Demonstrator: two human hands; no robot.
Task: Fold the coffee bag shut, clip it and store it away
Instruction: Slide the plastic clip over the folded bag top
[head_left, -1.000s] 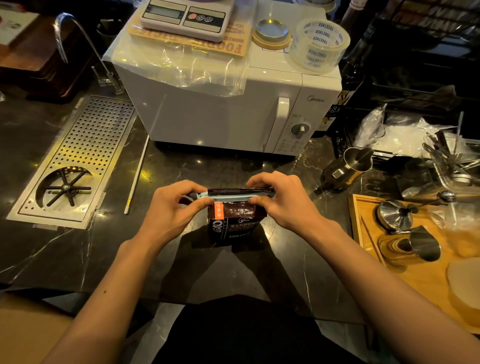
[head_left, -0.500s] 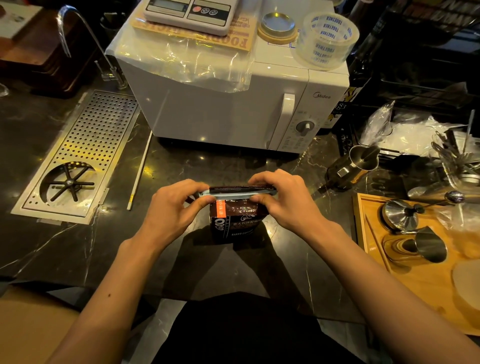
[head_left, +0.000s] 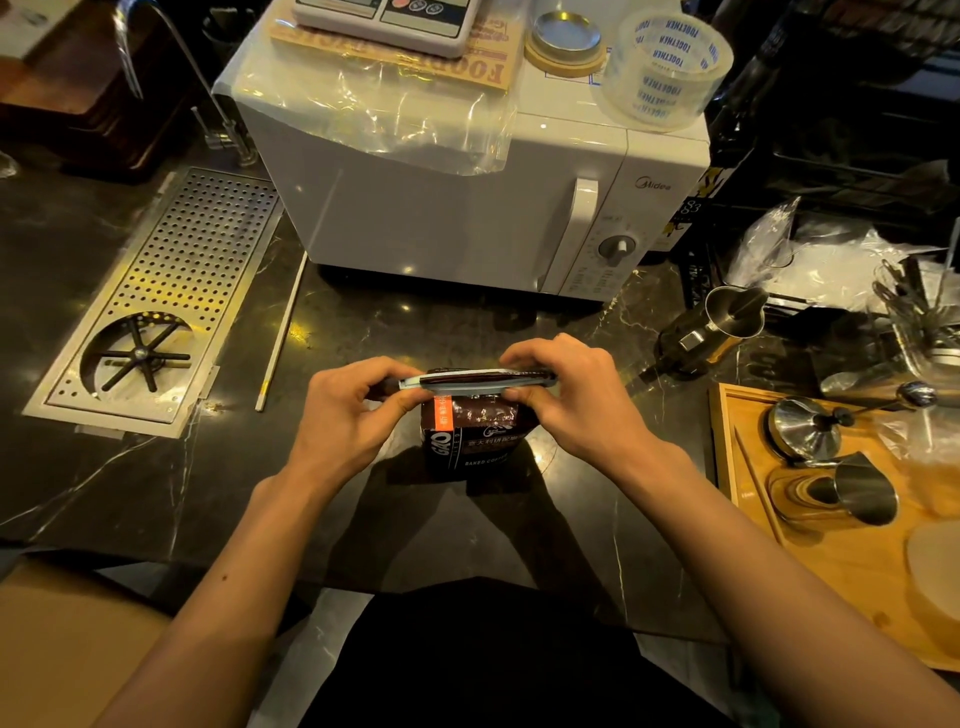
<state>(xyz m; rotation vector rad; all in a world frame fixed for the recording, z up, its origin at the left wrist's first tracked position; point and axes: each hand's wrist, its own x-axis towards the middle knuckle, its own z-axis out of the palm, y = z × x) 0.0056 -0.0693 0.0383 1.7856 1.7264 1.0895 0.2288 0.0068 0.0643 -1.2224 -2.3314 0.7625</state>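
Note:
A dark brown coffee bag (head_left: 475, 439) with an orange label stands upright on the black marble counter, in front of me. Its top is folded over, and a long pale blue clip (head_left: 467, 383) lies across the fold. My left hand (head_left: 353, 415) pinches the clip's left end. My right hand (head_left: 571, 395) holds the right end, fingers over the top and thumb underneath. The ends of the clip are hidden by my fingers.
A white microwave (head_left: 467, 208) stands right behind the bag, with a scale and a tape roll (head_left: 667, 70) on top. A perforated metal drip tray (head_left: 166, 301) is at left, a white stick (head_left: 283, 332) beside it. At right are steel pitchers (head_left: 727, 322) and a wooden tray (head_left: 727, 441).
Both hands have stayed on the clip and the bag's fold. The view has shifted slightly; the bag has not moved on the counter.

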